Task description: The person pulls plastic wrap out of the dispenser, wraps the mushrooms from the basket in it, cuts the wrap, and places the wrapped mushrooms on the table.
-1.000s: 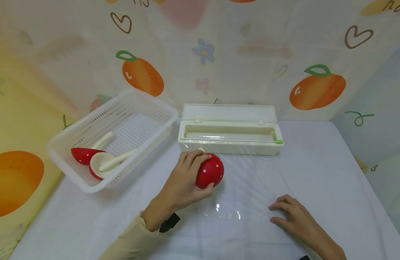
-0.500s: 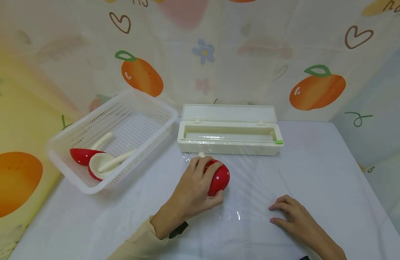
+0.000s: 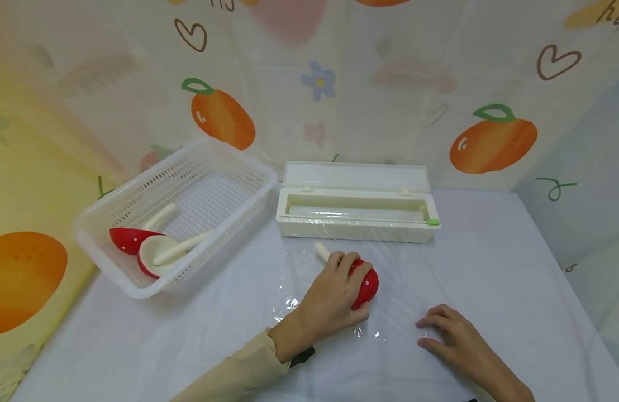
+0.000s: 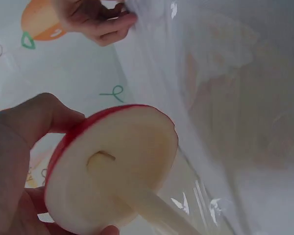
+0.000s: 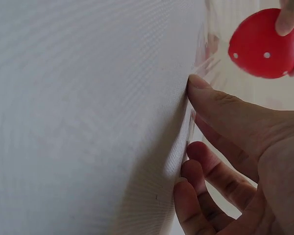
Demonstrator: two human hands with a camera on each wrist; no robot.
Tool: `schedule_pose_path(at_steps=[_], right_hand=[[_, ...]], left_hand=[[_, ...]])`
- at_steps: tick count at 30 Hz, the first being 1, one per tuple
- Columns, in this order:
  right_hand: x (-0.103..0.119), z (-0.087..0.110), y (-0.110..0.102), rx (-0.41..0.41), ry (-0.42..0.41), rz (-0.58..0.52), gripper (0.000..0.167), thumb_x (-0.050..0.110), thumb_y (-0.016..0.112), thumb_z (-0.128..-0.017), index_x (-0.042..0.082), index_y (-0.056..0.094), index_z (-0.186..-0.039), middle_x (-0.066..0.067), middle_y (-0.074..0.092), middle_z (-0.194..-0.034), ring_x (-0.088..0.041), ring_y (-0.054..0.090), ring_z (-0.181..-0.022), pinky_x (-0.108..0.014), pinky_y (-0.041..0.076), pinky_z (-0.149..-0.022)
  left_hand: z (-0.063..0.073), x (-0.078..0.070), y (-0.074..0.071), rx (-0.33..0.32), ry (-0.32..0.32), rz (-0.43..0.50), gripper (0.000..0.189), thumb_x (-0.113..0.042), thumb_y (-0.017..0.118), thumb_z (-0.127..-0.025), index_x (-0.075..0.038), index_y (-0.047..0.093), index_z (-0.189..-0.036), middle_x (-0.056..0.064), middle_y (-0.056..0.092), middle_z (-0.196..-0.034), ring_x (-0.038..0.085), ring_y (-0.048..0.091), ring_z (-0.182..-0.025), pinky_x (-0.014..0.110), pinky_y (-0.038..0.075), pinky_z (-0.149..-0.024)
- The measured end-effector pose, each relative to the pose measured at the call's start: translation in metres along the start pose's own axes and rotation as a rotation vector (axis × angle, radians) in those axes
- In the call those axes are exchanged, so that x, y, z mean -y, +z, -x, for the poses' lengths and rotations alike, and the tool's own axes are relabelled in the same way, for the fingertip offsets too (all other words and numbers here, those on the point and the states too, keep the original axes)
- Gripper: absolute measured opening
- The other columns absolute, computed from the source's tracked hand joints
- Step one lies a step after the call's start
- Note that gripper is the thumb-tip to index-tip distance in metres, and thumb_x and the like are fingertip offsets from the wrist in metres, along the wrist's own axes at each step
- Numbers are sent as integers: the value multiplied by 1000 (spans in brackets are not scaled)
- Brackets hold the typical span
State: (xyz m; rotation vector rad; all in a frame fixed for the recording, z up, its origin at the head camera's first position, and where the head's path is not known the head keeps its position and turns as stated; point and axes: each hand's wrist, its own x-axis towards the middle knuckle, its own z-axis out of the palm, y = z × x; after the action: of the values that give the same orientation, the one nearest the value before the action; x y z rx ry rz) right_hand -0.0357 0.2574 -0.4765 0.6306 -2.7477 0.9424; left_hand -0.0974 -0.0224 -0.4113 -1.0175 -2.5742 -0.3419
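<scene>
My left hand [image 3: 334, 298] grips a toy mushroom [image 3: 368, 286] by its red, white-dotted cap. Its pale stem [image 3: 322, 252] points up and left in the head view; the left wrist view shows the cream underside of the cap [image 4: 108, 171] and the stem. Beneath the mushroom, a sheet of clear plastic wrap [image 3: 299, 273] lies on the white cloth, running forward from a long white wrap dispenser box [image 3: 358, 230]. At the sheet's right side my right hand [image 3: 460, 340] rests, fingers loosely bent, fingertips touching the surface in the right wrist view [image 5: 230, 161].
A white slotted basket [image 3: 261, 192] stands at the left with two more red-capped toy mushrooms [image 3: 161, 254] inside. The dispenser's lid [image 3: 357, 176] is raised, and a green slider [image 3: 433, 222] sits at its right end. A fruit-print cloth [image 3: 390, 111] hangs behind the table.
My left hand has carried the mushroom right and toward the front over the plastic wrap, and more of its stem now shows. The right hand has stayed in place.
</scene>
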Motion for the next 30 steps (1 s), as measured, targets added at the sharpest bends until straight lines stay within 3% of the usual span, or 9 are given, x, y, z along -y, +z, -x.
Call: schedule_pose_path(at_steps=[5, 11, 14, 17, 22, 26, 30], right_hand=[[2, -1, 1, 4, 17, 3, 34, 7, 90, -63, 18, 74, -91, 8, 60, -94, -1, 52, -84, -8, 40, -72], [2, -2, 0, 8, 6, 6, 34, 6, 90, -63, 18, 74, -91, 9, 59, -93, -1, 51, -82, -11, 41, -70], [2, -2, 0, -3, -8, 13, 34, 6, 90, -62, 18, 74, -90, 10, 59, -93, 0, 51, -82, -9, 39, -71], [1, -2, 1, -15, -27, 21, 35, 5, 90, -62, 18, 74, -90, 10, 60, -93, 0, 53, -83, -8, 39, -74], [0, -2, 1, -13, -22, 11, 34, 6, 90, -62, 18, 74, -90, 10, 60, -93, 0, 53, -84, -7, 38, -75], [0, -2, 1, -9, -20, -1, 34, 6, 90, -63, 18, 74, -91, 9, 60, -93, 0, 54, -84, -6, 39, -75], [0, -2, 1, -22, -43, -11, 35, 5, 89, -62, 17, 74, -91, 7, 60, -93, -1, 54, -83, -6, 38, -74]], left_hand=[[-1, -1, 11, 65, 7, 65, 58, -35, 78, -82, -9, 56, -129, 10, 58, -128, 24, 52, -118, 26, 55, -93], [4, 9, 17, 158, -12, 159, 69, -47, 74, -86, -15, 47, -141, 3, 57, -135, 19, 54, -124, 29, 48, -105], [6, 18, 15, 208, 10, 168, 68, -50, 68, -90, -18, 43, -145, -2, 58, -138, 16, 55, -124, 39, 40, -112], [7, 26, 11, 254, 7, 175, 55, -38, 59, -95, -17, 43, -143, -5, 60, -134, 16, 54, -124, 48, 34, -114], [5, 37, 12, 232, -19, 64, 33, -15, 53, -96, -16, 57, -129, -3, 65, -122, 19, 56, -117, 45, 38, -106], [3, 41, 18, 194, -33, -31, 25, -16, 64, -93, -20, 67, -117, -3, 65, -107, 19, 56, -101, 37, 45, -94], [1, 43, 21, 154, -20, -51, 18, -14, 71, -88, -19, 72, -105, -2, 63, -95, 17, 55, -86, 28, 47, -77]])
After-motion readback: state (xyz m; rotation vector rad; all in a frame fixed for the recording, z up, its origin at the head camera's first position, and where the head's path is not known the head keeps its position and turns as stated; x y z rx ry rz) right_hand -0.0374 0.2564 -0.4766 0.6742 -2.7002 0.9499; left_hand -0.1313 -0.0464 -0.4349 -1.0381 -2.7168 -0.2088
